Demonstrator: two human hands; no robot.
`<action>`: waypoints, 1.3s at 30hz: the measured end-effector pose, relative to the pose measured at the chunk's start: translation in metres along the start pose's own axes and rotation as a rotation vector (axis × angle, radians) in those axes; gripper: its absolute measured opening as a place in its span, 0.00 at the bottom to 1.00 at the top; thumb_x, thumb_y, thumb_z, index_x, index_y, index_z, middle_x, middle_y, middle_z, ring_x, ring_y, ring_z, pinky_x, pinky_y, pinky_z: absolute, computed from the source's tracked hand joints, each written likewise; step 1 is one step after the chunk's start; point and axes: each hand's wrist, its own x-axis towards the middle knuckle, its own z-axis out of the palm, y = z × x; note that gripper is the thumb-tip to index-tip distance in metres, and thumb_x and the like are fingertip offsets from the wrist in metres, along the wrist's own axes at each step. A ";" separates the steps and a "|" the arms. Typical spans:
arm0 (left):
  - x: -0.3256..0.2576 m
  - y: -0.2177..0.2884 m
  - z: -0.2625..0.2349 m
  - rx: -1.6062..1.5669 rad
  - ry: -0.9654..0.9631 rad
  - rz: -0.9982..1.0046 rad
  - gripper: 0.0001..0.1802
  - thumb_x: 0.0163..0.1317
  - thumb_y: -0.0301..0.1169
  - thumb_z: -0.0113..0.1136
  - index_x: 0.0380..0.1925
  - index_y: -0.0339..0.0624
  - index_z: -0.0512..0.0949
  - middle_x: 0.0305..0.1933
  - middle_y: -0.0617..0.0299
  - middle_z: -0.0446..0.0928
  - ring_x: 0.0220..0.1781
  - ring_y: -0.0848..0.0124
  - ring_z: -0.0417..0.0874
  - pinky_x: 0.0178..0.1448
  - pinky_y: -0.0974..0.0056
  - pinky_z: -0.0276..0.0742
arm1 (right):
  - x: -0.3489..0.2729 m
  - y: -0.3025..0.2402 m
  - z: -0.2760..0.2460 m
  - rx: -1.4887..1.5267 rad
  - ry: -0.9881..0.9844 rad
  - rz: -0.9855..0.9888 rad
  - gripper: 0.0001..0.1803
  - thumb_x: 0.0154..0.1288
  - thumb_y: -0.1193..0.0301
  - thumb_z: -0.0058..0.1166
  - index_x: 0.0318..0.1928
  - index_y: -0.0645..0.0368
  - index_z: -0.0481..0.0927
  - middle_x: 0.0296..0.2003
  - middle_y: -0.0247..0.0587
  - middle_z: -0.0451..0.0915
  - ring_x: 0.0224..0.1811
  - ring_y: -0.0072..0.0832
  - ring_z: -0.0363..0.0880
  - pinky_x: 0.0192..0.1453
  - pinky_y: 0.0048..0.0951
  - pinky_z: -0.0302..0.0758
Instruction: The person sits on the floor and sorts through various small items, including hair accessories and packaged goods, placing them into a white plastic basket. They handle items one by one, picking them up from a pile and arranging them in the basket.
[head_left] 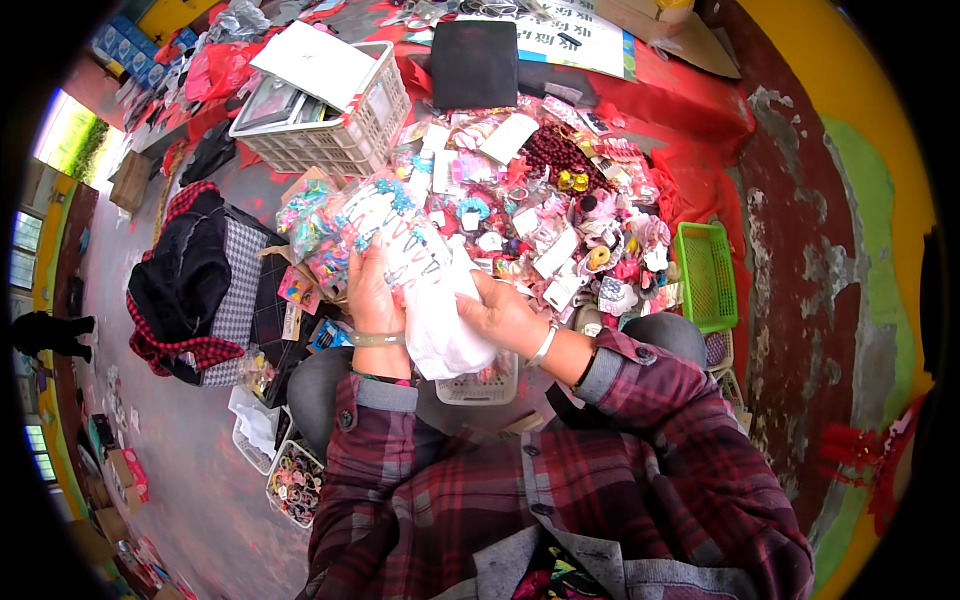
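In front of my chest, both hands hold a see-through plastic packet (400, 235) with small blue and red pieces inside, too small to name. Its lower part is white and crumpled and hangs toward my lap. My left hand (372, 292) grips the packet's left edge, thumb on top. On the other side my right hand (500, 315) pinches the white part; some of its fingers are hidden behind it. Just left of the packet lies a bag of colourful small items (315, 225). Beyond the hands spreads a heap of hair accessories (590, 215) with white cards.
A grey plastic crate (385, 105) with a white board on top stands far left. At the right is a green basket (707, 262). Below my hands sits a small grey basket (470, 392). Dark clothing (180, 280) lies left, near a basket of hair ties (297, 485).
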 end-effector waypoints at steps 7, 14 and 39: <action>0.000 0.000 0.009 -0.112 -0.171 -0.054 0.27 0.68 0.43 0.49 0.58 0.33 0.64 0.56 0.54 0.73 0.54 0.64 0.76 0.58 0.59 0.72 | 0.005 0.017 -0.002 0.169 0.061 -0.063 0.16 0.69 0.65 0.50 0.48 0.65 0.75 0.38 0.39 0.80 0.40 0.21 0.76 0.44 0.26 0.74; -0.006 -0.008 0.013 0.016 -0.129 -0.089 0.41 0.67 0.61 0.31 0.65 0.37 0.57 0.62 0.49 0.66 0.64 0.59 0.68 0.67 0.56 0.62 | 0.008 0.001 -0.005 0.367 -0.014 -0.093 0.17 0.71 0.64 0.46 0.51 0.64 0.74 0.39 0.32 0.79 0.41 0.19 0.74 0.46 0.24 0.73; -0.024 -0.034 -0.007 -0.419 -0.392 -0.345 0.38 0.67 0.57 0.34 0.64 0.37 0.58 0.62 0.51 0.66 0.61 0.59 0.70 0.61 0.55 0.69 | 0.003 -0.055 -0.021 -0.653 -0.179 -0.789 0.25 0.59 0.58 0.56 0.53 0.59 0.75 0.57 0.54 0.72 0.61 0.49 0.68 0.64 0.45 0.64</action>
